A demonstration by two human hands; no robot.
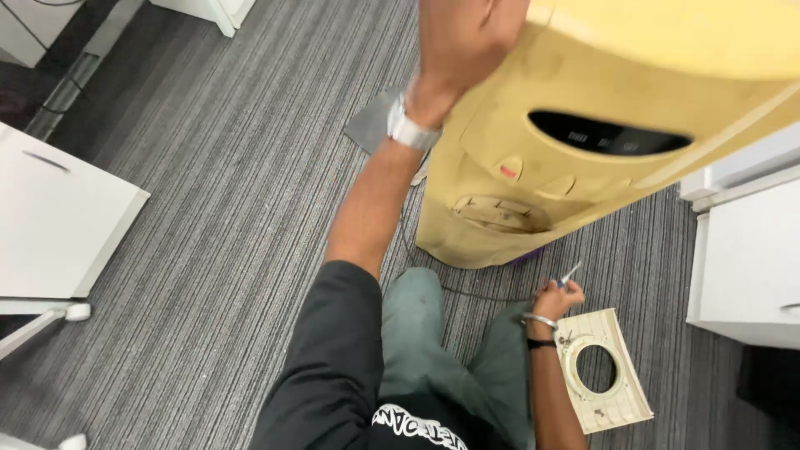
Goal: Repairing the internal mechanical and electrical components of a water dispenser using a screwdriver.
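A yellowed water dispenser point(583, 167) leans tilted over the grey carpet. My left hand point(454, 50) presses flat against its upper left side, a silver watch on the wrist. My right hand point(557, 302) hangs low beside my knee, shut on a small screwdriver point(570, 274) with its tip pointing up toward the dispenser's base. A cream panel with a round hole point(612, 392) lies on the floor just right of that hand, several small screws on it.
A white cabinet point(746, 267) stands at the right, a white desk point(58, 217) on legs at the left. A grey flat piece point(371, 123) lies on the carpet behind my left arm. A thin cable point(467, 293) runs under the dispenser.
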